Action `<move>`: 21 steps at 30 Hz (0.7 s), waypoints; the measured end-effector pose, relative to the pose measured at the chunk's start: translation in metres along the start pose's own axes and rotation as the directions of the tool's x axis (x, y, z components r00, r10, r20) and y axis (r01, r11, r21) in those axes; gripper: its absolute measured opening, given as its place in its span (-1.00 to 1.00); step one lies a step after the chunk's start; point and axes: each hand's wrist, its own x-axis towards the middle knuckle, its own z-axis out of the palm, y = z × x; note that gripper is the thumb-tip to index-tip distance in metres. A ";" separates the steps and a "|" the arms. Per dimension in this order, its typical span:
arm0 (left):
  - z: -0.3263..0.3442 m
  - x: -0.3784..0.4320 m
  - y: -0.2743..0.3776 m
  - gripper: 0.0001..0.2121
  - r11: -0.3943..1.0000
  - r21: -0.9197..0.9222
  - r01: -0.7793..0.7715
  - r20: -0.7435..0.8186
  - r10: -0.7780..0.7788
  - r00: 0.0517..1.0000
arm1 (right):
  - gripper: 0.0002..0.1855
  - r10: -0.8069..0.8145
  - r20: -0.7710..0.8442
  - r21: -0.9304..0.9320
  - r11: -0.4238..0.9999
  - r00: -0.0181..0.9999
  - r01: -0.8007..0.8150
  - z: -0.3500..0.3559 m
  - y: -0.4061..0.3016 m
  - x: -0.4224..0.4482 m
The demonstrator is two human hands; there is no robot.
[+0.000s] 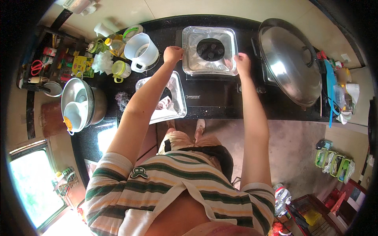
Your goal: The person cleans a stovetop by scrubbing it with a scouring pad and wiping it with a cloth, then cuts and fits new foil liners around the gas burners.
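A square aluminium foil stove liner with a round hole lies over the left part of the black cooktop. Dark burner parts show through the hole. My left hand pinches the liner's left edge, and my right hand grips its right edge near the front corner. A second foil liner rests at the counter's front edge, partly hidden under my left forearm. On that liner sits a small crumpled pinkish-white thing that I cannot identify.
To the right stands a large wok with a domed metal lid. A white plastic jug, a green-lidded jar and an oil bottle crowd the back left. Nested metal bowls and a dark scouring pad are at left.
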 end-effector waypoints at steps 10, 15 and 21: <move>0.020 0.020 -0.019 -0.84 0.988 0.095 0.124 -0.045 -0.120 0.992 | -0.73 0.039 0.070 0.169 0.984 0.997 -0.051 0.021 0.047 0.013; 0.030 0.018 -0.030 -0.82 0.983 0.122 0.138 -0.078 -0.129 0.989 | -0.74 0.061 0.042 0.153 0.986 0.997 -0.066 0.025 0.058 0.012; 0.042 0.018 -0.035 -0.86 0.980 0.092 0.175 -0.111 -0.165 0.980 | -0.74 0.084 0.066 0.149 0.984 0.994 -0.093 0.023 0.063 0.011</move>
